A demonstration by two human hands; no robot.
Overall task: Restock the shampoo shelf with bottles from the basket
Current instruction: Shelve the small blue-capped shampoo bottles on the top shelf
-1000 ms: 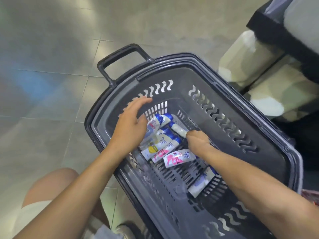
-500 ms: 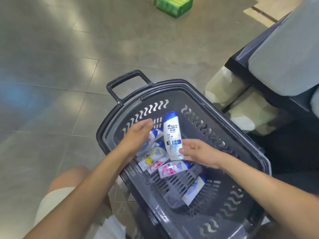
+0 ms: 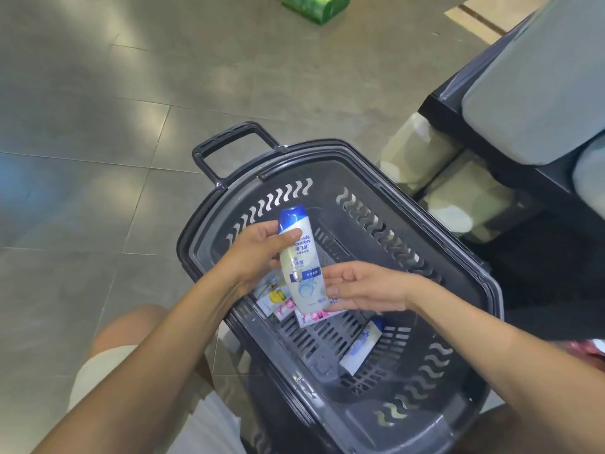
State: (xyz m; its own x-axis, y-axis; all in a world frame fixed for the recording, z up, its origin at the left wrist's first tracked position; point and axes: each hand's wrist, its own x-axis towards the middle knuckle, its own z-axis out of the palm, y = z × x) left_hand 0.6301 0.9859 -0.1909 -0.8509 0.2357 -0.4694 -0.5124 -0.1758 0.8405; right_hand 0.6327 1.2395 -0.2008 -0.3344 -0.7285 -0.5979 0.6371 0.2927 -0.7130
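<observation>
A white shampoo bottle [image 3: 299,260] with a blue cap is held upright above the dark grey basket [image 3: 458,283]. My left hand [image 3: 258,253] grips its upper part, thumb across the label. My right hand [image 3: 363,286] holds its lower end, fingers under the bottle's base and thumb at its side. Below them several more shampoo bottles lie flat in the basket: a yellow-labelled one [image 3: 273,294], a pink-labelled one [image 3: 311,316], and a blue-and-white one [image 3: 361,347] lying apart.
The basket stands on a grey tiled floor [image 3: 98,158], its pull handle [image 3: 229,149] pointing away from me. A dark shelf unit [image 3: 523,126] with pale packages rises at the right. Green packs [image 3: 314,4] sit on the floor far ahead. My knee [image 3: 131,329] is at lower left.
The right hand lifted a bottle out of the basket. The left hand left the other bottles and took hold of its upper part. The view has tilted up.
</observation>
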